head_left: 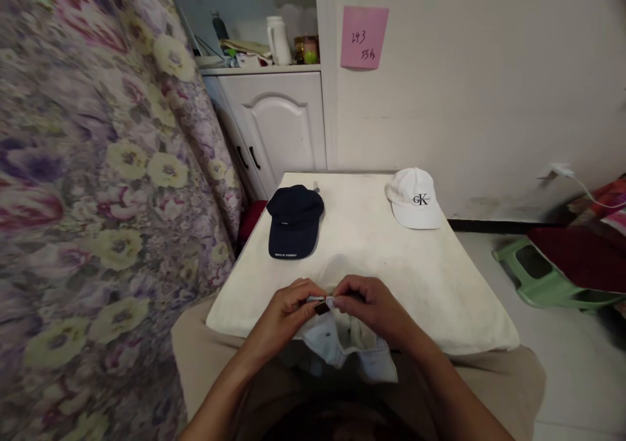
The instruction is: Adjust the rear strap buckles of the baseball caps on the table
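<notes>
A pale blue cap (342,349) hangs upside down at the near edge of the white table (430,278). My left hand (286,310) and my right hand (374,307) pinch its back strap and small dark buckle (321,307) between closed fingers. Farther back on the table lie a navy cap (293,222) on the left and a white cap (413,198) with a black logo on the right, both apart from my hands.
A floral curtain (98,167) fills the left side. Behind the table stand a white cabinet (278,121) with bottles and jars on top, and a wall with a pink note (364,36). A green stool (538,278) sits on the floor at right.
</notes>
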The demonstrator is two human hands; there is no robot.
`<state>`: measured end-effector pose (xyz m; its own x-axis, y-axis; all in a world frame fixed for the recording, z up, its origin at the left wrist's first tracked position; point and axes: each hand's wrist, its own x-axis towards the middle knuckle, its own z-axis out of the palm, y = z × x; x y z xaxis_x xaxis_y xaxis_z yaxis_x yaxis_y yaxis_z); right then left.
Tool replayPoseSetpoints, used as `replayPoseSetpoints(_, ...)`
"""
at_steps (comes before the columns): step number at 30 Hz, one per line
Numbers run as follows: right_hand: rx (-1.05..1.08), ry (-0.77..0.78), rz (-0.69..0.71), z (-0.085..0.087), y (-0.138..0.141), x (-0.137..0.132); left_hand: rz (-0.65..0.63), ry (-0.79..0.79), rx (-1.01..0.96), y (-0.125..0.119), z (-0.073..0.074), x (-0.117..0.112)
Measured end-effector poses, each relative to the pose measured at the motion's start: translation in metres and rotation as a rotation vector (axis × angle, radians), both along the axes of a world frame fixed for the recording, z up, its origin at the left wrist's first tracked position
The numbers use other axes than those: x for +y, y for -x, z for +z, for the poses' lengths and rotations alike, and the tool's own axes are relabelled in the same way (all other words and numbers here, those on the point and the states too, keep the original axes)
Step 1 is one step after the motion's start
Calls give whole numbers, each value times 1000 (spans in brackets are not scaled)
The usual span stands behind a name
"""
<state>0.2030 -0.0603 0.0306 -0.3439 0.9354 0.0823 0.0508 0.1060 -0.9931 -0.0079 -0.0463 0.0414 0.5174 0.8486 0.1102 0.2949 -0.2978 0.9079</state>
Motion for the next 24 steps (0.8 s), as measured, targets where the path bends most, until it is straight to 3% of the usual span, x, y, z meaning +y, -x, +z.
replayPoseSetpoints(13, -192, -140, 109, 8, -10, 7, -3, 14, 63, -5, 3, -2)
replayPoseSetpoints(24, -97, -32, 293, -3, -18, 19, -41, 19, 132, -8, 4, -3)
